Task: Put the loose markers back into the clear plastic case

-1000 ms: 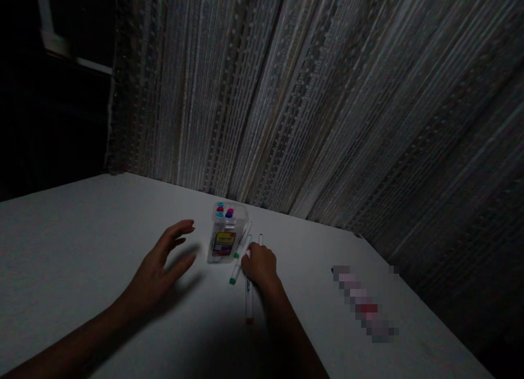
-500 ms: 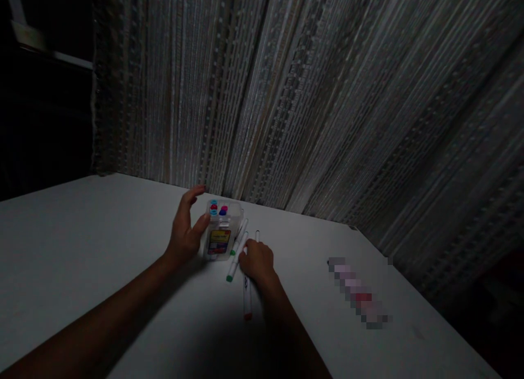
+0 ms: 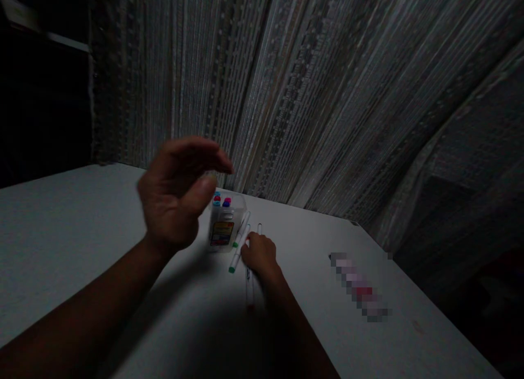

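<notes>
Clear plastic box (image 3: 229, 215) stands on the table (image 3: 82, 215); your left hand (image 3: 174, 199) hangs near it, fingers spread; your right hand (image 3: 261, 252) covers white markers (image 3: 239, 252) beside the box; whether pinching, I cannot tell.

Looks like a home here, dimly lit: patterned curtain (image 3: 278, 95) draping from eleven to three o'clock, and there's the plain white table (image 3: 327, 313) at six!
</notes>
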Tool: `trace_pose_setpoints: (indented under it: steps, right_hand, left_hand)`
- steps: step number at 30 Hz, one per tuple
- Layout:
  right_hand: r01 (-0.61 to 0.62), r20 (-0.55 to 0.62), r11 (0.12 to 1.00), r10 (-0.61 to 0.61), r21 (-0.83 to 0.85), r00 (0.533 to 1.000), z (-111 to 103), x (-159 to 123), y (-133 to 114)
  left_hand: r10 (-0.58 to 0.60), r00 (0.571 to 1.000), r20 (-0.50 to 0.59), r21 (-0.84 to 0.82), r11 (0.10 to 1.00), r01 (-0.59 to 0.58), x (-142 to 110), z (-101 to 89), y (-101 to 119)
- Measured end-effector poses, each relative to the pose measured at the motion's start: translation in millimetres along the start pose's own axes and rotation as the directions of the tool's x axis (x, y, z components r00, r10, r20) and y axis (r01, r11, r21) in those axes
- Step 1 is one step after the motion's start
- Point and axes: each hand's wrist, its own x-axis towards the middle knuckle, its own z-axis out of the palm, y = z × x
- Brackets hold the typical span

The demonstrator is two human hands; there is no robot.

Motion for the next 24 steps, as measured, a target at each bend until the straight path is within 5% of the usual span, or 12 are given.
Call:
trace_pose_setpoints:
  steps: [6, 15, 24]
  right_hand:
    - [-0.010, 0.015, 1.000, 0.010, 0.004, 1.000, -1, 0, -1]
    - [-0.015, 0.023, 1.000, 0.014, 0.009, 1.000, -3, -1, -1]
    - [-0.013, 0.020, 1.000, 0.013, 0.007, 1.000, -4, -2, -3]
  left_hand:
    - [-0.427, 0.883, -0.195, 0.295, 0.833, 0.468, -37, -25.3, -73]
    - [-0.652, 0.754, -0.073, 0.255, 0.719, 0.647, -65, -29.8, -88]
    - [-0.712, 0.701, 0.026, 0.071, 0.701, 0.709, -70, -29.0, -89]
